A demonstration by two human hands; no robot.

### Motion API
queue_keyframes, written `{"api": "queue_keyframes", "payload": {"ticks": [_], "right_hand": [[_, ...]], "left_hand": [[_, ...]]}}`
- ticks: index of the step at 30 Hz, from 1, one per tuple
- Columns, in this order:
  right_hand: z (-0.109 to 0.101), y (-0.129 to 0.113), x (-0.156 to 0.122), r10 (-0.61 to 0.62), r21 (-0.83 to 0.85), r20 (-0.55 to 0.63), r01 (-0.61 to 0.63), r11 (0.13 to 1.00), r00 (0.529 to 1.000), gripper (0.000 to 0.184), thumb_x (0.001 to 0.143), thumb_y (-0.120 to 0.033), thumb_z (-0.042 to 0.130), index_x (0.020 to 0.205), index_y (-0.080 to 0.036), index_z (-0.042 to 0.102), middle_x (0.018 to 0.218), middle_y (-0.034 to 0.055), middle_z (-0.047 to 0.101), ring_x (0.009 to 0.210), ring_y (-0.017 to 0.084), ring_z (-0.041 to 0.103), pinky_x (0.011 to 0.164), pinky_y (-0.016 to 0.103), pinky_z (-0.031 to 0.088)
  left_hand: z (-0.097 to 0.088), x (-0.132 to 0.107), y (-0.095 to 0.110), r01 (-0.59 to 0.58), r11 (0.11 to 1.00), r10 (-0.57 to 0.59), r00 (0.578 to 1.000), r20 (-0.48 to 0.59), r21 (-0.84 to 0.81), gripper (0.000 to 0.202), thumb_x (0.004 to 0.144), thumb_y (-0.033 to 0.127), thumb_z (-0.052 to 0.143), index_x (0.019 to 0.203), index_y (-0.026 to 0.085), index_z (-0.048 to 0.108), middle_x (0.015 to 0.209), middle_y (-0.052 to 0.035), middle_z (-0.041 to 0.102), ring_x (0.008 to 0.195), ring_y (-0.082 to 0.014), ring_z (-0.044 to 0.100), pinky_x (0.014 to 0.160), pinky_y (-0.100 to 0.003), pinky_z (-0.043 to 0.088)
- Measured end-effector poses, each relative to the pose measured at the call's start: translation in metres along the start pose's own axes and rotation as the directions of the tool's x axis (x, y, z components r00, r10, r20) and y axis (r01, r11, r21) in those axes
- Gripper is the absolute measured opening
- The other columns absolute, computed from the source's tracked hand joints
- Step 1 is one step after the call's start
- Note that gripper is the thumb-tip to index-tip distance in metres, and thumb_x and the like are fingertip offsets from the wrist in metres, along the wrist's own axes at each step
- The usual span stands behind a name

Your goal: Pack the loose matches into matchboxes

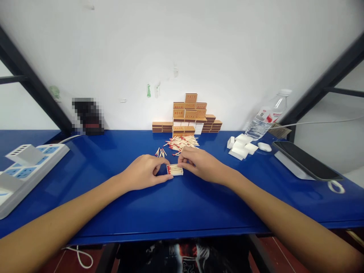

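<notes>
A small white matchbox tray (178,173) lies on the blue table, filled with red-tipped matches (174,169) laid side by side. My left hand (148,170) grips the tray's left end between thumb and forefinger. Over its right end, my right hand (197,161) has its fingers pinched together at the matches; whatever they hold is hidden. Just behind the hands is a heap of loose matches (183,142), partly covered by my right hand. A few more matches (161,152) lie apart from it, to the left.
Stacked matchboxes (190,113) stand against the wall. To the right are several empty white trays (240,146), a water bottle (267,115), a white earphone case (264,146) and a propped phone (307,161). A power strip (36,172) occupies the left side, near a pixelated dark object (88,116).
</notes>
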State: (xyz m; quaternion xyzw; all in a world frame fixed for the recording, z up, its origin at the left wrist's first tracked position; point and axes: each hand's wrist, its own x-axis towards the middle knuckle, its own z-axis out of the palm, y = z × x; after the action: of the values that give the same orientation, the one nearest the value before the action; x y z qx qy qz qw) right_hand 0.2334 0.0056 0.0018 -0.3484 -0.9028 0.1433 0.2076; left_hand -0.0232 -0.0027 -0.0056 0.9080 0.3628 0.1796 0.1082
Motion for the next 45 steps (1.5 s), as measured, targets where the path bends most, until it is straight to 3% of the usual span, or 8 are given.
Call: {"api": "queue_keyframes", "payload": {"ticks": [4,9,14,18,25,33,41,45], "right_hand": [[-0.002,-0.001,-0.001,0.005,-0.008,-0.036,-0.006,1.0,0.999,0.008,0.098,-0.018,0.062,0.09,-0.019,0.064,0.088,0.0031,0.062,0.079,0.016,0.055,0.072,0.029,0.041],[-0.008,-0.002,-0.001,0.0,0.032,-0.115,0.003,0.999,0.993,0.007,0.098,-0.021,0.06,0.095,-0.02,0.066,0.083,0.0013,0.06,0.074,0.015,0.053,0.069,0.028,0.04],[-0.008,0.002,0.0,-0.004,-0.003,-0.144,0.004,1.0,0.99,0.009,0.098,-0.023,0.06,0.093,-0.019,0.066,0.08,0.001,0.06,0.072,0.014,0.052,0.068,0.028,0.038],[-0.016,0.017,0.0,0.072,-0.043,-0.183,-0.081,0.996,0.981,0.014,0.098,-0.025,0.057,0.088,-0.019,0.065,0.077,0.0014,0.062,0.068,0.015,0.052,0.065,0.028,0.036],[-0.035,0.053,-0.004,0.225,-0.107,-0.322,-0.271,0.957,0.92,0.016,0.094,-0.031,0.059,0.086,-0.019,0.067,0.071,0.0022,0.064,0.063,0.016,0.053,0.061,0.029,0.035],[-0.032,0.051,-0.004,0.267,-0.085,-0.209,-0.289,0.953,0.941,0.016,0.094,-0.03,0.061,0.085,-0.019,0.067,0.067,-0.0004,0.062,0.06,0.015,0.052,0.059,0.028,0.033],[-0.014,0.043,0.001,0.053,-0.049,-0.025,-0.055,0.997,0.998,0.014,0.096,-0.028,0.064,0.104,-0.019,0.072,0.089,0.0044,0.063,0.078,0.017,0.054,0.071,0.029,0.039],[-0.006,0.042,0.005,0.087,-0.026,0.024,-0.086,0.996,0.996,0.011,0.098,-0.025,0.061,0.098,-0.018,0.069,0.095,0.0061,0.063,0.084,0.018,0.055,0.073,0.029,0.04]], "left_hand": [[0.002,-0.001,0.001,0.0,1.0,0.0,1.0,-0.015,-0.016,0.036,0.091,0.052,0.07,0.11,0.021,0.074,0.058,0.0063,0.056,0.052,-0.0109,0.052,0.055,-0.025,0.035],[0.002,-0.001,0.003,0.001,0.999,-0.009,0.989,-0.15,-0.052,0.036,0.09,0.049,0.072,0.113,0.021,0.074,0.058,0.0073,0.054,0.051,-0.01,0.05,0.056,-0.024,0.036],[0.001,0.001,0.002,0.063,0.997,-0.064,0.998,-0.017,-0.048,0.033,0.089,0.05,0.072,0.108,0.022,0.076,0.055,0.0074,0.053,0.05,-0.0101,0.051,0.054,-0.025,0.034],[0.001,0.002,0.003,0.096,0.995,-0.097,0.995,-0.039,-0.041,0.035,0.09,0.051,0.071,0.11,0.022,0.076,0.055,0.007,0.053,0.051,-0.0112,0.051,0.055,-0.025,0.034],[-0.002,0.002,0.006,0.114,0.993,-0.116,0.992,-0.055,-0.035,0.036,0.09,0.051,0.07,0.11,0.021,0.076,0.054,0.0067,0.051,0.05,-0.0115,0.05,0.053,-0.025,0.032],[-0.001,0.002,0.005,0.137,0.99,-0.137,0.99,-0.026,-0.023,0.038,0.09,0.053,0.069,0.11,0.021,0.076,0.053,0.0068,0.051,0.05,-0.0118,0.05,0.054,-0.026,0.031],[-0.002,0.002,0.003,0.135,0.991,-0.135,0.991,0.001,-0.006,0.039,0.09,0.053,0.069,0.112,0.021,0.075,0.058,0.0049,0.057,0.054,-0.013,0.054,0.055,-0.026,0.033],[0.0,0.002,0.002,0.137,0.991,-0.137,0.99,0.009,-0.004,0.039,0.09,0.053,0.069,0.112,0.021,0.075,0.058,0.0047,0.057,0.054,-0.0131,0.054,0.056,-0.026,0.033]]}}
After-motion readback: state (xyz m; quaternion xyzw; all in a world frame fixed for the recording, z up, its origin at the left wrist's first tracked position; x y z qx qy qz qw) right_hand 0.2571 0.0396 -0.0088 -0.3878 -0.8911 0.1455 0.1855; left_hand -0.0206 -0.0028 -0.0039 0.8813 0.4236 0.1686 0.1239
